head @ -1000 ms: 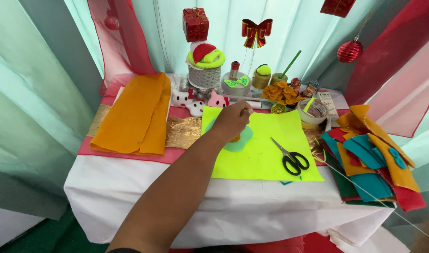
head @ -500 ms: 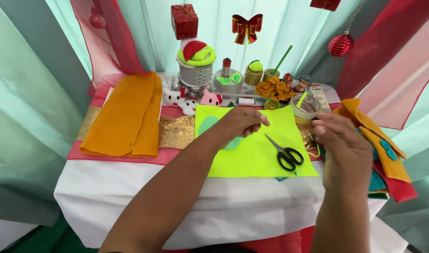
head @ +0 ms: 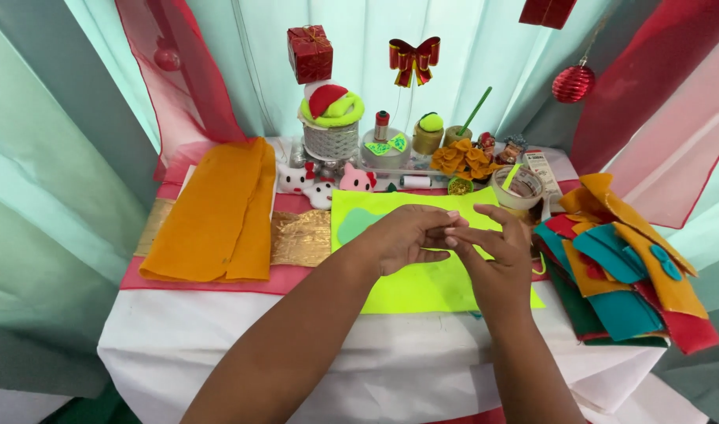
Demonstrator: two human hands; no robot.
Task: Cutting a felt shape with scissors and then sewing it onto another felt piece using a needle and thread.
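Frankly, whatever sits between my fingertips is too small to make out: my left hand (head: 406, 235) and my right hand (head: 497, 259) meet over the neon yellow-green sheet (head: 410, 286), fingers pinched narrowly together, and I cannot tell whether they grip anything. My hands cover the middle of the sheet and part of the pale green cutout (head: 353, 225) lying on it; only the cutout's left end shows. My right hand hides the sheet's right edge. The sheet's near edge lies close to the front edge of the white-clothed table (head: 218, 330). To the left, the folded orange felt (head: 218, 212) lies well apart. To the right, the pile of coloured felt (head: 626, 267) crowds just beside my right hand and overhangs the table's edge.
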